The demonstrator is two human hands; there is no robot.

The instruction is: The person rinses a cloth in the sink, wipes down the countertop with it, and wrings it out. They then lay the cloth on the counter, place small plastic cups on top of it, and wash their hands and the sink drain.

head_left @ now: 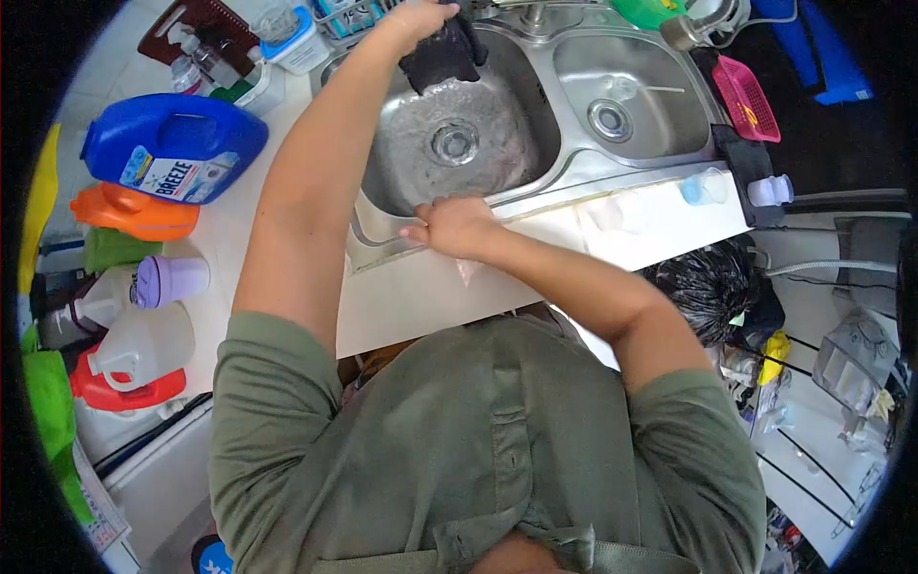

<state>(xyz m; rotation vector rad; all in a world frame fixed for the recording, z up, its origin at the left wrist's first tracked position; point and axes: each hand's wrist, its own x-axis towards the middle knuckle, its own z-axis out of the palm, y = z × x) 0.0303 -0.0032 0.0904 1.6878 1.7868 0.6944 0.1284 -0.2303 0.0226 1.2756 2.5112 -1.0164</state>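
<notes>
My left hand [421, 16] reaches to the far side of the left sink basin [382, 182], its fingers closed on a black cloth [442, 59]. The cloth hangs down over the back of the basin, its lower end above the wet bottom. Water spreads around the drain [455, 143]. My right hand [457, 228] is at the basin's front edge, fingers bent over the rim and thumb pointing left. A pinkish patch shows on the counter just below that hand; I cannot tell whether it is a reflection.
A blue detergent jug [177, 148], an orange container [134, 212], a lilac cup [172, 280] and a translucent jug [148, 344] stand left. The right basin [660, 134] holds a small pale-handled item. A pink basket [744, 96] and a black bag [712, 292] are right.
</notes>
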